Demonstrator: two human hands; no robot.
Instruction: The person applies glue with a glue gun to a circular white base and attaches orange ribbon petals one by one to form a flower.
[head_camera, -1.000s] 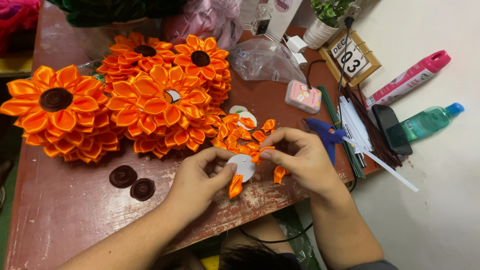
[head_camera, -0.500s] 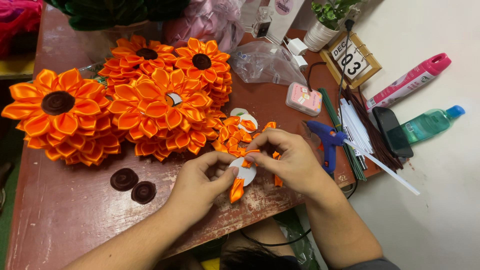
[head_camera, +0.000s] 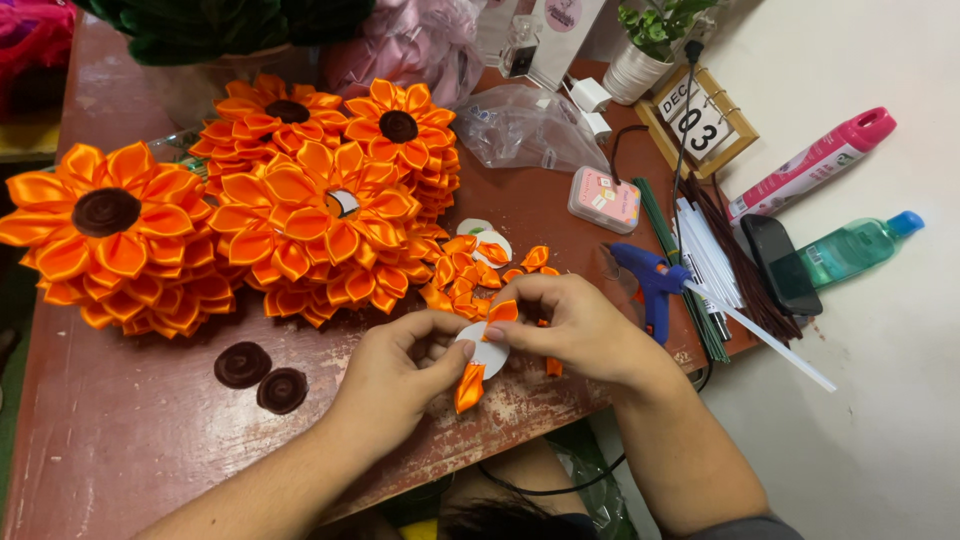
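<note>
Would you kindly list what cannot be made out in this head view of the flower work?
- White disc: mostly covered by the left hand and right hand; how the orange petal is fixed is hidden.
- Loose petals: partly hidden behind the right hand.
- Green foliage: cut off by the top edge.
- Glue gun: its handle is hidden behind the right hand.

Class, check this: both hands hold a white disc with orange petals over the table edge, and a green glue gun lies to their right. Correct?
Not quite. The head view shows the glue gun is blue, not green. The rest holds: the left hand and right hand hold the white disc with orange petals.
</note>
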